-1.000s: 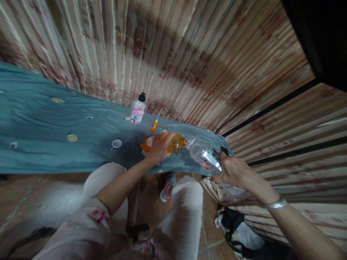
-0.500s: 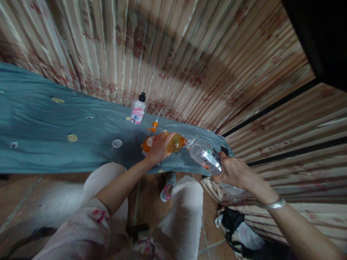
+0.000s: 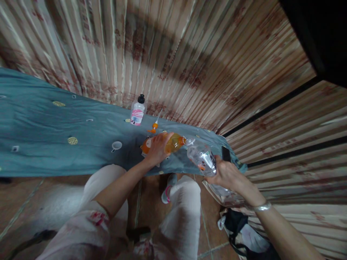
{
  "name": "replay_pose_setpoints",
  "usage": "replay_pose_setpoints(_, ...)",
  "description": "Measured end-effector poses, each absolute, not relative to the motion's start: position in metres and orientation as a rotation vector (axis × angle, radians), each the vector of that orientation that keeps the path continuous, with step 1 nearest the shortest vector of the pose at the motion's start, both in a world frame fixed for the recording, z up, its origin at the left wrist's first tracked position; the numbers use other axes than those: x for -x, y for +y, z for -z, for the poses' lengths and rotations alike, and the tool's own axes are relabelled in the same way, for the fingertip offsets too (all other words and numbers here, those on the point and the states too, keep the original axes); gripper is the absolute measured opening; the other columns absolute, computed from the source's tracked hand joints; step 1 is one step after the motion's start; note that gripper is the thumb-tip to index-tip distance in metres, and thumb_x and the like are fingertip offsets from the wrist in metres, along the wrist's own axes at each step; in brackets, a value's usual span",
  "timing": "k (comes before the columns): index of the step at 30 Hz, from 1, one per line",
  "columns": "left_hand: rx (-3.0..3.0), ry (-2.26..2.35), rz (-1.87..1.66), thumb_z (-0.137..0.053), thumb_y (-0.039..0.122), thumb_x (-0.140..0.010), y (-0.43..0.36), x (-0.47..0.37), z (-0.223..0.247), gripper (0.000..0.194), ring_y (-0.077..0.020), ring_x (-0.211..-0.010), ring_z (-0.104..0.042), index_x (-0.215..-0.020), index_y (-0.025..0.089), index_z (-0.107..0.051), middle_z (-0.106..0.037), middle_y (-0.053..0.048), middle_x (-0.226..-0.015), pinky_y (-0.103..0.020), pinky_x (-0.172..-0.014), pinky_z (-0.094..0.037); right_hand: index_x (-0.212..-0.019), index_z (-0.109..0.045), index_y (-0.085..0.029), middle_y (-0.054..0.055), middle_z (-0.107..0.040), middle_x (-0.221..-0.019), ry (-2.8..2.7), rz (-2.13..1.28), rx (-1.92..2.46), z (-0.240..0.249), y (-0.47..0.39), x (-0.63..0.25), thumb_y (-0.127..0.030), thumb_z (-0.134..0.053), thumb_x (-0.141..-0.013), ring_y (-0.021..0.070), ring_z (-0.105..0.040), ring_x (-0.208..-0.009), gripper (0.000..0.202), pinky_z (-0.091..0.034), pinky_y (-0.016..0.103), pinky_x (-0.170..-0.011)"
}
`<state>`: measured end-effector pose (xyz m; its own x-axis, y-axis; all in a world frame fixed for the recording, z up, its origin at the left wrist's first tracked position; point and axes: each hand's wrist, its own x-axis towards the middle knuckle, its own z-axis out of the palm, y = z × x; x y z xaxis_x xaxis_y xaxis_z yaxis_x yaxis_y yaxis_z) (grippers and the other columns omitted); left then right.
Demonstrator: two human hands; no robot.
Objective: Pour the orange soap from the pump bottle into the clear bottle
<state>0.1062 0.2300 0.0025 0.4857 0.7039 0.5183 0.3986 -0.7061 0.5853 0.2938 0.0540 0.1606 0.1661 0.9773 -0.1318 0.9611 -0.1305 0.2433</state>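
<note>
My left hand (image 3: 158,146) is wrapped round an orange bottle (image 3: 174,143), which lies tilted on its side with its neck to the right. Fingers closed, my right hand (image 3: 226,174) grips a large clear bottle (image 3: 201,157) with a printed label. The clear bottle's mouth meets the orange bottle's mouth; whether liquid passes between them I cannot tell. Just behind the orange bottle lies an orange pump head (image 3: 154,126) with a thin tube. A white cup-like piece (image 3: 116,145) with a short handle rests to the left of my left hand.
A clear bottle with a pink label and black cap (image 3: 137,112) stands by the pleated curtain (image 3: 168,54). A dark flat object (image 3: 226,154) lies near the right end of the teal cloth (image 3: 89,155). On the floor at lower right is a bag (image 3: 244,231).
My right hand and the clear bottle have shifted slightly left, uncovering more of the dark flat object. My left hand still holds the orange bottle in about the same place.
</note>
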Motion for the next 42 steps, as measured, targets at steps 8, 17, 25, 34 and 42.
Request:
replay_pose_setpoints(8, -2.33, 0.937, -1.092, -0.07, 0.022, -0.07, 0.231, -0.105, -0.003, 0.082, -0.0305, -0.126, -0.046, -0.141, 0.026, -0.029, -0.047, -0.011, -0.138, -0.048, -0.105, -0.037, -0.105, -0.05, -0.009, 0.011, -0.07, -0.073, 1.904, -0.01, -2.266, -0.146, 0.056, -0.293, -0.042, -0.06, -0.072, 0.0251, -0.067, -0.065, 0.048, -0.037, 0.028, -0.053)
replay_pose_setpoints(17, -2.303, 0.997, -1.097, -0.07, 0.022, -0.071, 0.229, -0.104, -0.01, 0.076, -0.029, -0.125, -0.049, -0.139, 0.023, -0.034, -0.051, -0.011, -0.135, -0.046, -0.105, -0.038, -0.107, -0.049, -0.008, 0.011, -0.069, -0.076, 1.955, 0.032, -2.316, -0.136, 0.057, -0.295, -0.043, -0.06, -0.073, 0.0239, -0.066, -0.067, 0.05, -0.036, 0.027, -0.053)
replay_pose_setpoints(25, -2.314, 1.013, -1.08, -0.071, 0.021, -0.069, 0.229, -0.104, -0.011, 0.079, -0.0294, -0.125, -0.048, -0.139, 0.022, -0.035, -0.051, -0.011, -0.135, -0.045, -0.106, -0.038, -0.106, -0.05, -0.006, 0.014, -0.07, -0.076, 1.891, 0.036, -2.308, -0.142, 0.06, -0.293, -0.052, -0.061, -0.072, 0.0268, -0.068, -0.069, 0.058, -0.04, 0.029, -0.056)
replay_pose_setpoints(34, -2.325, 0.983, -1.166, -0.07, 0.02, -0.068, 0.233, -0.104, -0.006, 0.079, -0.0281, -0.123, -0.051, -0.138, 0.021, -0.034, -0.052, -0.011, -0.133, -0.044, -0.104, -0.041, -0.106, -0.051, -0.007, 0.015, -0.071, -0.083, 1.873, 0.15, -2.321, -0.144, 0.063, -0.292, -0.055, -0.064, -0.07, 0.0269, -0.068, -0.075, 0.061, -0.037, 0.027, -0.056)
replay_pose_setpoints(42, -2.319, 0.97, -1.2, -0.073, 0.018, -0.066, 0.234, -0.105, -0.007, 0.08, -0.0295, -0.123, -0.051, -0.137, 0.018, -0.037, -0.053, -0.013, -0.133, -0.044, -0.103, -0.042, -0.112, -0.051, -0.007, 0.013, -0.071, -0.088, 1.869, 0.204, -2.342, -0.141, 0.062, -0.293, -0.063, -0.067, -0.066, 0.0287, -0.067, -0.083, 0.075, -0.041, 0.027, -0.06)
